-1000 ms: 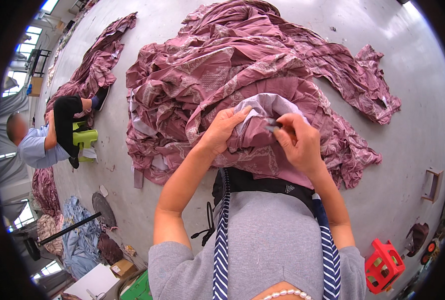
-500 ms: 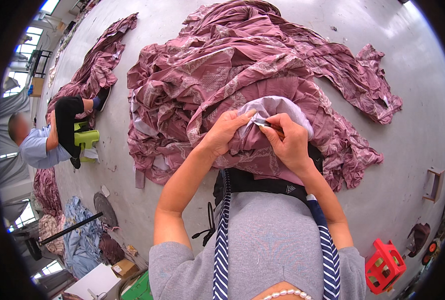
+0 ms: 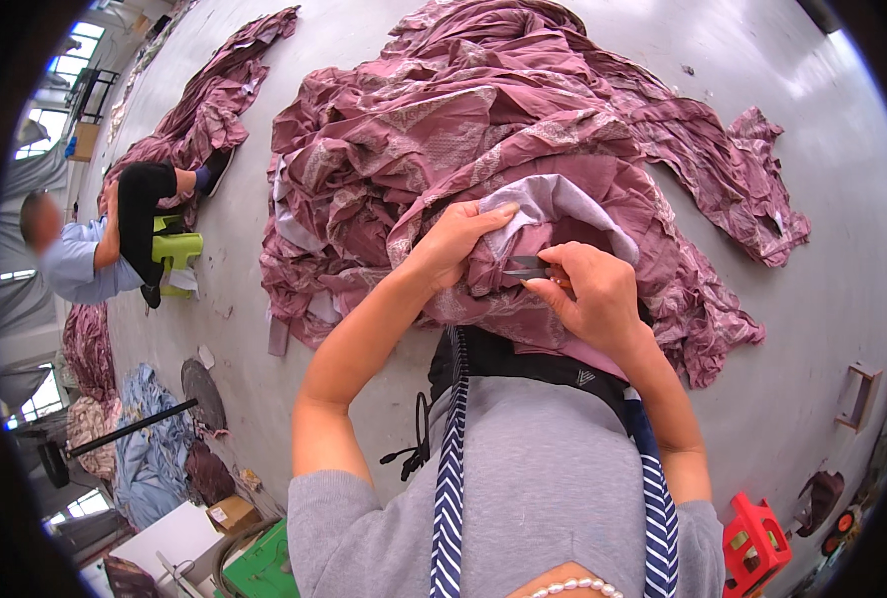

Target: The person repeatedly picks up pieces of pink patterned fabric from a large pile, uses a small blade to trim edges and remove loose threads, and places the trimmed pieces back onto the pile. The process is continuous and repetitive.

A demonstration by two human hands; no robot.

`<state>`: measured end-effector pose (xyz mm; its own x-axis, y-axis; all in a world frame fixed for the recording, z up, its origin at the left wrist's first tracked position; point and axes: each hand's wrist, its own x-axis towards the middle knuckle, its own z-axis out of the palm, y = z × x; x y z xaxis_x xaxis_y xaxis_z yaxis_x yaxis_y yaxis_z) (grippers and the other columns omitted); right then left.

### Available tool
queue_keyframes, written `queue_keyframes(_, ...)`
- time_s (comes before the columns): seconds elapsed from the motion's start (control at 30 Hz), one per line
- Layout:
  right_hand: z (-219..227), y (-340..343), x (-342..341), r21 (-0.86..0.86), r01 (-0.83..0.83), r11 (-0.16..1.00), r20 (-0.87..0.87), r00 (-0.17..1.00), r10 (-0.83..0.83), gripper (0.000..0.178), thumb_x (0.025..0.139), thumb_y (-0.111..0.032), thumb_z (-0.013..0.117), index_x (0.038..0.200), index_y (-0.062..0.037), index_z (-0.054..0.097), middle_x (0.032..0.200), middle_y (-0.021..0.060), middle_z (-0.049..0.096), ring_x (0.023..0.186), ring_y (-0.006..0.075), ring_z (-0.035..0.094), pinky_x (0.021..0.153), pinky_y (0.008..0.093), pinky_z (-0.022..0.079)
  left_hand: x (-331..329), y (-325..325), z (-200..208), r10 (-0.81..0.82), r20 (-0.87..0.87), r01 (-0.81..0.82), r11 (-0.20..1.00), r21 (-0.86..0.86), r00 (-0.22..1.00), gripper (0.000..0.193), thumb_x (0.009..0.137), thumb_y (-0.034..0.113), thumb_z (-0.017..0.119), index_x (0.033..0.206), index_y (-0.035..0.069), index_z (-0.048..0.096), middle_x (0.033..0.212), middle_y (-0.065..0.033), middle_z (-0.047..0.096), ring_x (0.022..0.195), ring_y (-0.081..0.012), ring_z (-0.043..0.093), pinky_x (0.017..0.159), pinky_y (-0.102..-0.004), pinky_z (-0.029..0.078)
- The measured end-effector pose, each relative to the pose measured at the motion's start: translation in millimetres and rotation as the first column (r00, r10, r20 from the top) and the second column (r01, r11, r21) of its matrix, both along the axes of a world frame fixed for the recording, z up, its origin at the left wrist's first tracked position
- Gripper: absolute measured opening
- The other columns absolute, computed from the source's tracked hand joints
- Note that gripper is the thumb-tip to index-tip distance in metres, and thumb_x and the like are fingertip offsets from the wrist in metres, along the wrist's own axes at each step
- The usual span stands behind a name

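A large heap of dusty-pink patterned fabric [image 3: 443, 130] lies in front of me and over my lap. My left hand [image 3: 459, 242] pinches a fold of it, thumb against the pale lilac underside [image 3: 553, 199] that is turned up. In my right hand [image 3: 593, 292] is a pair of thread snips [image 3: 528, 267], dark-bladed, with the fingers wrapped round the grip. The blades point left toward my left hand, just below the lilac edge. Whether they touch the cloth I cannot tell.
At the left a person [image 3: 80, 254] sits on a green stool [image 3: 176, 254] beside more pink fabric [image 3: 204, 110]. A red stool [image 3: 757, 546] stands at lower right. Blue cloth [image 3: 149, 448], a cardboard box [image 3: 232, 515] and a green crate [image 3: 264, 566] are at lower left.
The snips have come away from the pinched edge, slightly down and right, and their blades now show. The lilac underside is spread wider between my hands.
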<state>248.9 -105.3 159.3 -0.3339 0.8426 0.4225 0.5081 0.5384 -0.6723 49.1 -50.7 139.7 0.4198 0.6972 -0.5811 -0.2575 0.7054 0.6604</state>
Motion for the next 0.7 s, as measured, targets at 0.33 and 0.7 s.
queue_keyframes(0.33, -0.5, 1.1, -7.4, 0.085, -0.024, 0.996, 0.185, 0.983, 0.008, 0.029, 0.077, -0.026, 0.071, 0.09, -0.0038, 0.057, 0.075, 0.0075, 0.058, 0.068, 0.0252, 0.06, 0.059, 0.0358, 0.047, -0.8, -0.8, -3.4, -0.005, 0.072, 0.005, 1.0, -0.003, 0.997, 0.022, 0.095, 0.018, 0.057, 0.104, 0.0, 0.064, 0.095, -0.0063, 0.068, 0.079, -0.0094, 0.065, 0.069, -0.0242, 0.055)
queue_keyframes(0.7, -3.4, 2.3, -9.2, 0.211, -0.024, 0.977, 0.252, 0.967, -0.031, 0.026, 0.079, -0.029, 0.068, 0.083, -0.0076, 0.053, 0.07, 0.0044, 0.054, 0.064, 0.0215, 0.057, 0.057, 0.034, 0.045, 1.5, -1.0, -2.9, 0.008, 0.084, -0.008, 1.0, -0.002, 0.996, 0.022, 0.095, 0.018, 0.056, 0.103, -0.001, 0.065, 0.094, -0.0073, 0.068, 0.079, -0.0105, 0.066, 0.07, -0.0241, 0.056)
